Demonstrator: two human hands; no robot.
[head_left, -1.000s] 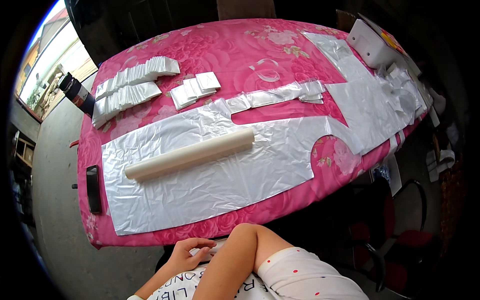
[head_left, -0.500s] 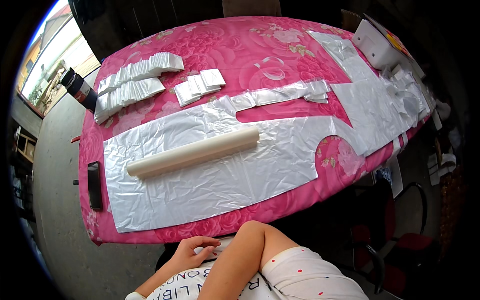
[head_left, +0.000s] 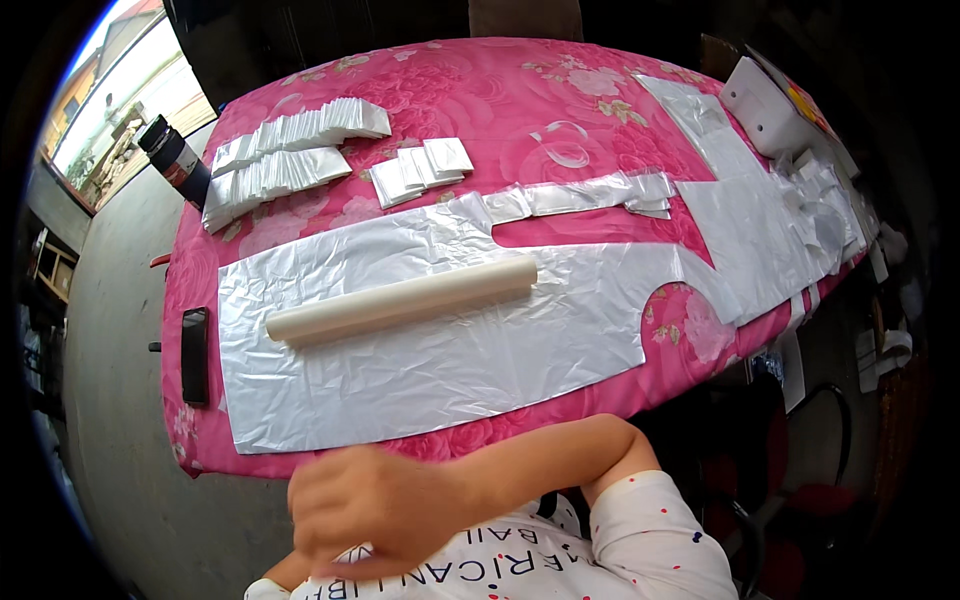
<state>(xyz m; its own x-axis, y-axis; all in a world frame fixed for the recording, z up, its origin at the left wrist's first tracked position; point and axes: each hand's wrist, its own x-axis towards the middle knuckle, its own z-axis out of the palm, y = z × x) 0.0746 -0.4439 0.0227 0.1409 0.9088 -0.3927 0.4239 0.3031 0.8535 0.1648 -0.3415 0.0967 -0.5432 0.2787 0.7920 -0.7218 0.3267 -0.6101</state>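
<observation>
My right hand [head_left: 365, 505] is in front of my body below the table's near edge, its forearm crossing from the right. Its fingers are curled in and slightly blurred; whatever is inside them is hidden. Behind it, my left hand is covered, and only a bit of my left forearm [head_left: 285, 572] shows. Beyond my hands, a large white plastic sheet [head_left: 400, 400] with cut-out curves lies wrinkled on the table. A long cream-coloured roll [head_left: 400, 300] rests slantwise on top of the sheet. Neither hand touches the sheet or roll.
A pink floral cloth [head_left: 470, 90] covers the table. Rows of folded white packets [head_left: 280, 175] and a smaller group [head_left: 420, 172] lie at the back left. A black phone [head_left: 195, 355] is at the left edge, with a dark bottle [head_left: 175, 160] behind. Plastic pieces [head_left: 815, 215] and a white container [head_left: 768, 110] sit right.
My right hand has swung up and left across my body, now covering my left hand, which was visible before. The view has shifted slightly; the roll and sheet stay put on the table.
</observation>
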